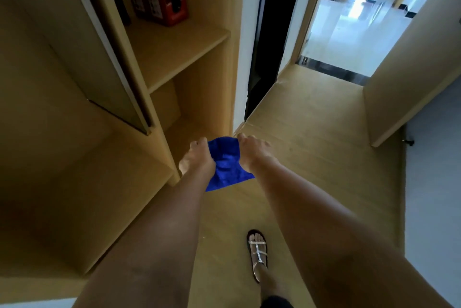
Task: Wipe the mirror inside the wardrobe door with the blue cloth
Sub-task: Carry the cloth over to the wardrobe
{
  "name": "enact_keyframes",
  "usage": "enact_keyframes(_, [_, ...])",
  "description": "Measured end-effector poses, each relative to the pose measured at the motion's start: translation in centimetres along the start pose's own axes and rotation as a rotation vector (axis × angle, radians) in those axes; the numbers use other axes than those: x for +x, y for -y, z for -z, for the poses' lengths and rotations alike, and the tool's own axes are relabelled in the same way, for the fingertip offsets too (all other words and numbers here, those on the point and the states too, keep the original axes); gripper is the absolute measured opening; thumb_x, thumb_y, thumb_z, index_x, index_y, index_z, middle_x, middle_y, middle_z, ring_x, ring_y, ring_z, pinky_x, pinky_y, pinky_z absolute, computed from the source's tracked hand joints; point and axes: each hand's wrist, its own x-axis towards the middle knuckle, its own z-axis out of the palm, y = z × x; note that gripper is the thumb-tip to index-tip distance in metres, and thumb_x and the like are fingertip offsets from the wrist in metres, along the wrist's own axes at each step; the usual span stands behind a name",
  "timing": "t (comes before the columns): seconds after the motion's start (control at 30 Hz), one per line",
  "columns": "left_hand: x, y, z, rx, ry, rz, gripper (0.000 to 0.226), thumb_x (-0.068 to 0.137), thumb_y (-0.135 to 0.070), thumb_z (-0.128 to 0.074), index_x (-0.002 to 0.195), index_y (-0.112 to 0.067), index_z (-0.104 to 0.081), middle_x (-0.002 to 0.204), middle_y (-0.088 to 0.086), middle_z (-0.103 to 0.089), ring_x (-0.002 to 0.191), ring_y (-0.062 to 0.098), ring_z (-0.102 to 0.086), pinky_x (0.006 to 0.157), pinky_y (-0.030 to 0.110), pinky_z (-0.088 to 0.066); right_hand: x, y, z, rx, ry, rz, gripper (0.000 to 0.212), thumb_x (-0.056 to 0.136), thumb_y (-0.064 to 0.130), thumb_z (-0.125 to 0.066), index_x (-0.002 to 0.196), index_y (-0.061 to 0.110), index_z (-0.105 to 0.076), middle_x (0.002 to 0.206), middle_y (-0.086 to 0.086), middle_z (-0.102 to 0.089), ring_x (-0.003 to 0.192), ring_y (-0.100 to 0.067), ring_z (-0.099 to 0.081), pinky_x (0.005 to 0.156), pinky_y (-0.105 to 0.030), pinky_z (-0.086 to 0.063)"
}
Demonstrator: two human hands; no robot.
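while held taut, blue cloth [225, 164] beside wardrobe shelf [172, 43]

The mirror [109, 58] (seen edge-on) is cut off at the top edge.

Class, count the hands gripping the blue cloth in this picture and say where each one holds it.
2. The left hand grips the crumpled blue cloth at its left edge; the right hand grips its upper right corner.

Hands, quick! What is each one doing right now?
Left hand: closed, holding the blue cloth.
Right hand: closed, holding the same cloth.
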Motion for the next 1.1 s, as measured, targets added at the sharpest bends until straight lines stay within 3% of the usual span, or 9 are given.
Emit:
enact_keyframes(0.37, [13.9, -8.1, 3.9, -0.026, -0.126, 0.146, 0.041, 0.092, -0.023, -0.055, 0.13, -0.021, -0.04, 0.129, 0.005, -0.047, 0.108, 0.027, -0.055, 0.073, 0.038, -0.042, 17.9, -2.4, 6.4, 0.009, -0.036, 0.183, 0.053, 0.086, 0.005, -0.057, 0.135, 0.013, -0.037, 0.121, -0.01, -0.052, 0.108, -0.031, -0.057, 0.078, -0.036, -0.045])
enact_keyframes(0.5, [18.1, -9.8, 5.6, -0.053, -0.184, 0.211, 0.038, 0.092, -0.023, -0.054, 0.127, -0.019, -0.04, 0.127, 0.007, -0.047, 0.106, 0.028, -0.055, 0.073, 0.039, -0.042, 23.0, -2.2, 8.7, 0.053, -0.064, 0.256, 0.069, 0.085, 0.001, -0.056, 0.143, 0.015, -0.023, 0.122, -0.012, -0.048, 0.104, -0.033, -0.057, 0.074, -0.038, -0.043])
enact_keyframes(0.67, [22.0, -9.5, 7.6, -0.123, -0.314, 0.272, 0.035, 0.092, -0.021, -0.054, 0.125, -0.02, -0.044, 0.125, 0.005, -0.049, 0.103, 0.028, -0.056, 0.074, 0.041, -0.048, 27.3, -0.4, 10.5, 0.216, -0.137, 0.226, 0.078, 0.086, -0.001, -0.056, 0.148, 0.015, -0.012, 0.123, -0.014, -0.046, 0.097, -0.032, -0.059, 0.065, -0.033, -0.039])
enact_keyframes(0.8, [24.5, -9.1, 9.6, -0.145, -0.429, 0.258, 0.037, 0.091, -0.018, -0.056, 0.127, -0.019, -0.044, 0.127, 0.005, -0.048, 0.106, 0.028, -0.056, 0.07, 0.042, -0.047, 30.3, 1.8, 12.1, 0.264, -0.17, 0.228, 0.062, 0.085, -0.002, -0.054, 0.14, 0.011, -0.028, 0.122, -0.013, -0.043, 0.092, -0.03, -0.059, 0.063, -0.032, -0.04])
enact_keyframes(1.0, [27.9, -7.0, 13.7, -0.218, -0.621, 0.261, 0.038, 0.091, -0.015, -0.056, 0.127, -0.019, -0.044, 0.129, 0.005, -0.047, 0.11, 0.027, -0.054, 0.075, 0.041, -0.049, 33.9, 6.3, 14.5, 0.248, -0.291, 0.388, 0.067, 0.085, -0.001, -0.054, 0.143, 0.018, -0.027, 0.125, -0.012, -0.039, 0.088, -0.028, -0.056, 0.064, -0.033, -0.042])
enact_keyframes(1.1, [29.7, -5.6, 15.4, -0.345, -0.757, 0.277, 0.042, 0.089, -0.01, -0.057, 0.126, -0.015, -0.04, 0.125, 0.007, -0.052, 0.107, 0.029, -0.056, 0.071, 0.04, -0.047, 35.5, 8.9, 15.2, 0.24, -0.364, 0.473, 0.07, 0.084, 0.001, -0.056, 0.145, 0.02, -0.026, 0.127, -0.012, -0.038, 0.093, -0.026, -0.055, 0.068, -0.034, -0.045])
